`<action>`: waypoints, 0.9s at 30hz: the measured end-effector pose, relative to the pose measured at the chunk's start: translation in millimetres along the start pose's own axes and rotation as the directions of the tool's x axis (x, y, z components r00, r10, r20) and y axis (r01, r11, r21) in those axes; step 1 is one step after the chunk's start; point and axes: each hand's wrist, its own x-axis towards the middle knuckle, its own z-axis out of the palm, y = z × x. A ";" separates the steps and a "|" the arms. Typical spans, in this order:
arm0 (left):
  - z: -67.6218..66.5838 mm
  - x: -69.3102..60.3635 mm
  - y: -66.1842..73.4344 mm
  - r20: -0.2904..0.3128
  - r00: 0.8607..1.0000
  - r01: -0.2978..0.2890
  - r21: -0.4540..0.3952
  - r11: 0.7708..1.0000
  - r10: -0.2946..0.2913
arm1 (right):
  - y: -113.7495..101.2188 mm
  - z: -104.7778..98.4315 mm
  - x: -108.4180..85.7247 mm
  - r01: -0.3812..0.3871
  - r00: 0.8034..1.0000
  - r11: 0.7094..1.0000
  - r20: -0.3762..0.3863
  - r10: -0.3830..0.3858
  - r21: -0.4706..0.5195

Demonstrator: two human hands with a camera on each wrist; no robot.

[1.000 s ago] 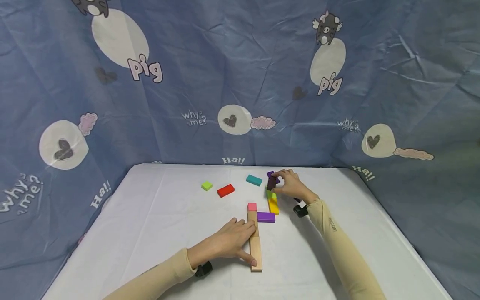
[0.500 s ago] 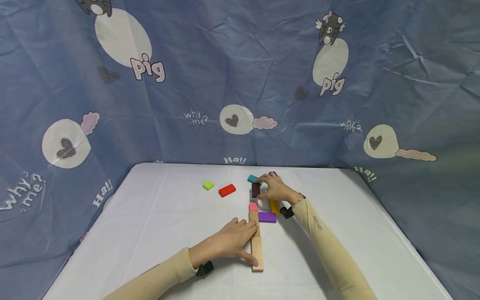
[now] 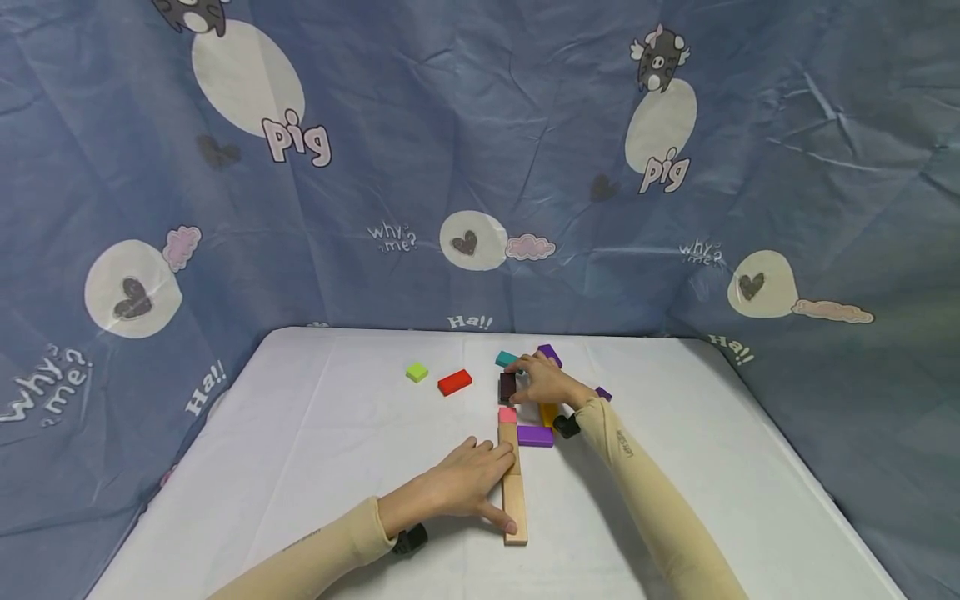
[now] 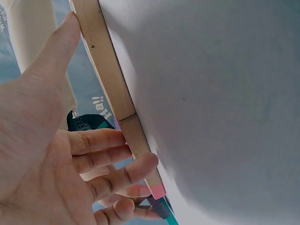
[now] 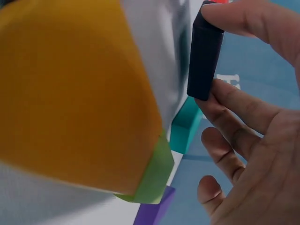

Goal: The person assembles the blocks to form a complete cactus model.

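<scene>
- Blue cloth printed with pigs and hearts, a wrinkled backdrop (image 3: 480, 142), hangs behind the scene.
- Below it spreads a white counter (image 3: 337, 450), scattered with toy blocks.
- A person's left hand (image 3: 465, 479) rests at the row's left side, fingers extended and loose, touching the wood without gripping it.
- The right hand (image 3: 547, 380) works farther out, its thumb and fingers pinching one block by the ends.
- Two wooden blocks, near (image 3: 514, 500) and far (image 3: 507, 435), lie end to end under the left hand.
- The dark block (image 3: 507, 388), in the right hand's grasp, sits just beyond the row's far end; whether it touches the row or counter cannot be told. The step in hand looks like adding it to the line; the next move would call for squaring it up and letting go gently.
- A yellow block (image 3: 548, 414) lies near the right wrist, a purple block (image 3: 535, 436) beside the row, a red block (image 3: 454, 382) and a teal block (image 3: 506, 359) farther back.
- Smallest: a pink block (image 3: 507, 415) capping the wood, and a lime block (image 3: 417, 372) far left.
</scene>
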 end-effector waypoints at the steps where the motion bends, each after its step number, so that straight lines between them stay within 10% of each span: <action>1: 0.2 0.0 0.1 0.000 1.000 0.001 0.000 1.000 -0.001 | -0.2 0.7 0.0 -0.003 1.000 1.000 0.004 0.004 -0.006; 27: 1.9 0.5 -0.5 -0.002 1.000 -0.001 0.000 1.000 0.001 | -1.9 -1.9 -5.2 0.033 0.998 0.998 0.044 -0.036 0.054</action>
